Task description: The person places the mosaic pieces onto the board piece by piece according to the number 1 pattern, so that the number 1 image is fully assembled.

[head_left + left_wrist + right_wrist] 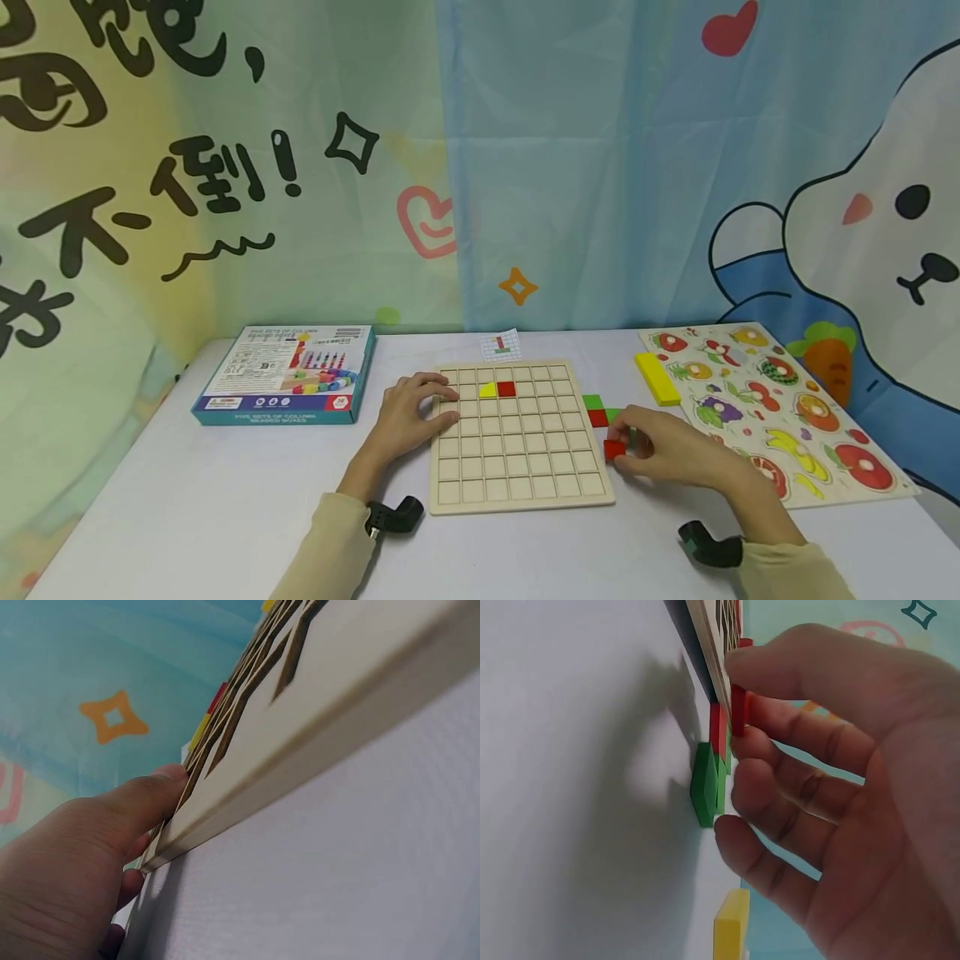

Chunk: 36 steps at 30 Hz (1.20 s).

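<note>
Red block (614,449) is sitting pinched between the thumb and fingers (780,724) of the right hand (667,454), just off the right edge of the grid board (517,433), near its lower corner. The right wrist view is showing the fingers clamped on that block, thumb on one face and fingertips on the other, with the rest of the hand curling beside it. Just behind the held piece, a small cluster of loose blocks (600,411) — green and red — is lying on the worktop (225,500), touching one another beside the board's right edge. A yellow block (657,378) is lying further back, between the cluster and the fruit puzzle (772,408).

Left hand (408,412) is resting on the board's left edge, fingers loosely spread and lying over the frame and the nearest cells, holding nothing; the left wrist view is showing the thumb (142,799) pressing against the board's rim. Two pieces are sitting in the board's second row — a yellow piece (488,389) and a red square (506,388), side by side and touching.

A small pattern card (500,344) is lying just behind the board. A blue box (285,375) is lying flat at the left of the worktop, well apart from the board.
</note>
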### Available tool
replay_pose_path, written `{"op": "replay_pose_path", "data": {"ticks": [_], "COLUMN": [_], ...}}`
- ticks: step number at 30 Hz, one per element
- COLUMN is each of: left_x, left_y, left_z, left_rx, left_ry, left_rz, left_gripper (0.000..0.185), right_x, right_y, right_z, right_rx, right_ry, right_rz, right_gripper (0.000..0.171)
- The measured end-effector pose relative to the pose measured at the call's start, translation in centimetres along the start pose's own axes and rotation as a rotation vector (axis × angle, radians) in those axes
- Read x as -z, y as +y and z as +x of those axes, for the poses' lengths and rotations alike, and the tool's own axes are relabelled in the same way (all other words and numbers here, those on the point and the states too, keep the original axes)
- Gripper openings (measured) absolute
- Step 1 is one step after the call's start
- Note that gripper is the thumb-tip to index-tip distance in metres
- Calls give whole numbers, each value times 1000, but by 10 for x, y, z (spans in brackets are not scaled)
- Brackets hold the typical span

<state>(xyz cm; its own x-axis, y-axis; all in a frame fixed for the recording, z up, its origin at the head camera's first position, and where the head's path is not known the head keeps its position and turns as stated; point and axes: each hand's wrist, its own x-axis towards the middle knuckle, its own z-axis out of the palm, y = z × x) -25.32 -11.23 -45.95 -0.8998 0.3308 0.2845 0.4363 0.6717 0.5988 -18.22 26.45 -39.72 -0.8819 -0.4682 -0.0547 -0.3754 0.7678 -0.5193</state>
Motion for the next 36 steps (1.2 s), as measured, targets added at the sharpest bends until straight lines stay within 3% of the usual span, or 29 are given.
{"op": "replay_pose_path", "data": {"ticks": [11, 36], "left_x": [0, -1], "left_y": [1, 0], "left_z": [0, -1], "left_rx": [-10, -8], "left_ry": [1, 11], "left_rz": [3, 9], "left_gripper": [24, 24], "right_x": [-4, -16], "right_y": [-9, -18], "right_z": [11, 38], "right_rx": [99, 34], "right_ry": [77, 67], "right_rz": [0, 16], "right_gripper": [23, 23]}}
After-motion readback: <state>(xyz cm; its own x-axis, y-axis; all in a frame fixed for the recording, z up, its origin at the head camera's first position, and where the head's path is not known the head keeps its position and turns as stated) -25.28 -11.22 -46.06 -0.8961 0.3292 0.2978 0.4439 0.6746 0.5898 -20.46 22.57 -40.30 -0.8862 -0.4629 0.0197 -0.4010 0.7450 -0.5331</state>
